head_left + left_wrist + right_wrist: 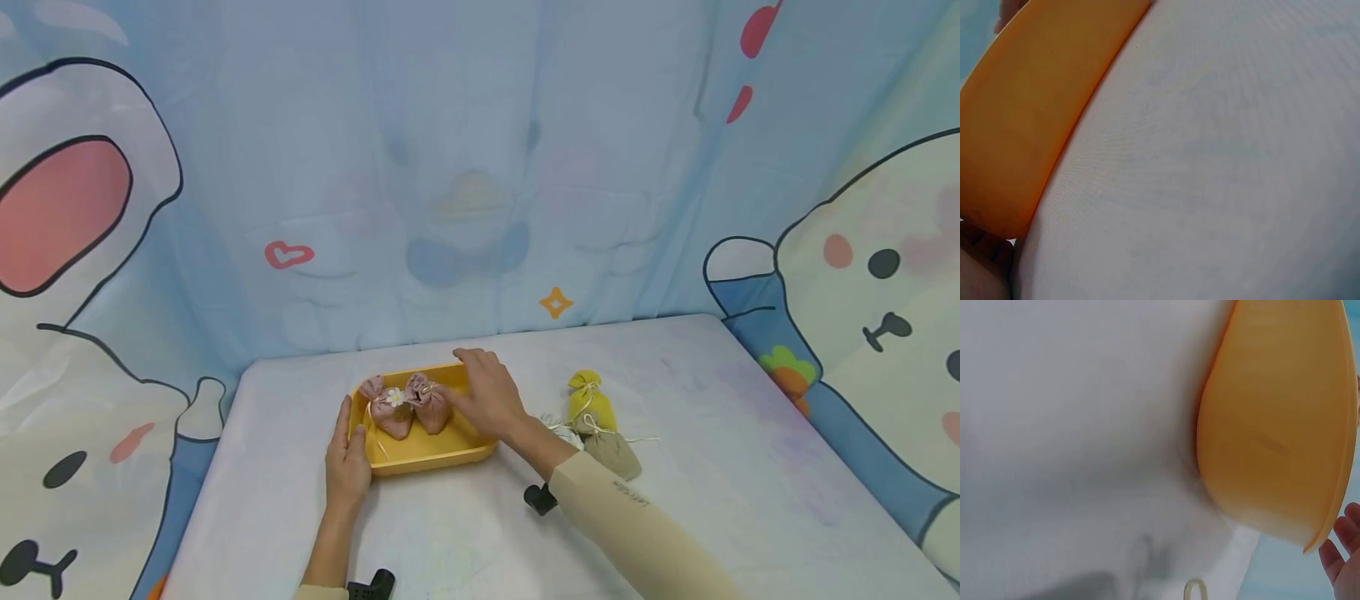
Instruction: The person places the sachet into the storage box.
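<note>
Two pink drawstring pouches (392, 422) lie side by side in a yellow tray (435, 463) between a person's hands

On a white-covered table (465, 533), the tray sits toward the far left corner, its long sides running roughly along the table's far edge. A left hand (348, 465) grips the tray at its left edge, fingers along the outer wall and thumb at the rim, apparently to steady it while the other hand works across it. The right hand (491, 396) reaches over the tray's right edge, fingers loosely extended toward the far right corner and holding nothing that can be seen. Its thumb comes close to the right-hand pouch; whether the two touch cannot be told. The pouches rest in the tray's left and middle part, likely kept together by its raised walls.

Both are dusty pink and plump, with gathered, ruffled necks toward the far edge and bodies tapering toward the near one. The left-hand pouch wears a white flower (394, 397) at its neck, and pale cord trails near the tray's left edge. The tray is smooth, with rounded corners and plain walls.

Beyond its right edge, a yellow pouch (592, 408) and a khaki pouch (615, 454) lie touching on the table, pale ties loose, beside a whitish pouch (566, 432) partly hidden by the right forearm.
</note>
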A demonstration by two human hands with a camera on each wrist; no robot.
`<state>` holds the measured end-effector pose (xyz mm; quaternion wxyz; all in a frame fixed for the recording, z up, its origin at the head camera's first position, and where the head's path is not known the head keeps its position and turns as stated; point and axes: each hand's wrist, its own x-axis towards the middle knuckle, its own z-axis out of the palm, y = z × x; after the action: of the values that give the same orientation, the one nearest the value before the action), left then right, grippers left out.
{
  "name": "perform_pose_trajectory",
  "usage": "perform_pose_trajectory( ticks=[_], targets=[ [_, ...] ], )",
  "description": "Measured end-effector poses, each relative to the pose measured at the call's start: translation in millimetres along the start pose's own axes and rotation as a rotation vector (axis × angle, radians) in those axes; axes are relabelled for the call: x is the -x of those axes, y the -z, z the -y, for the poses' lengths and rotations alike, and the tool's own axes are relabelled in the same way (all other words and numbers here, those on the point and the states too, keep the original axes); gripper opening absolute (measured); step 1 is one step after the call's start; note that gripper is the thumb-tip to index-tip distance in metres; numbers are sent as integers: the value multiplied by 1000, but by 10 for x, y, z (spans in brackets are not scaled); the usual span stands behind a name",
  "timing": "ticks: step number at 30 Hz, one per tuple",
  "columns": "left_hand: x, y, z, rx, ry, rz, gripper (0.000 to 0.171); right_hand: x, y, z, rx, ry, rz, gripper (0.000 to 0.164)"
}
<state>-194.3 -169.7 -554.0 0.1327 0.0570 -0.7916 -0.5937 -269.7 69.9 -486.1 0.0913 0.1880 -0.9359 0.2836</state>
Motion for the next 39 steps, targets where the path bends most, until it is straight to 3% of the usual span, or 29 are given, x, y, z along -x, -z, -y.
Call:
perform_pose_trajectory(
  ticks=[8,29,39],
  targets=[
    [3,4,-19,8,-7,-1,56,6,114,-149,13,20,-62,59],
    [-4,9,-3,3,14,10,56,84,509,-589,35,-74,-117,54],
    [-26,-1,22,10,-8,4,55,181,718,-891,88,-121,-148,54]
  ],
)
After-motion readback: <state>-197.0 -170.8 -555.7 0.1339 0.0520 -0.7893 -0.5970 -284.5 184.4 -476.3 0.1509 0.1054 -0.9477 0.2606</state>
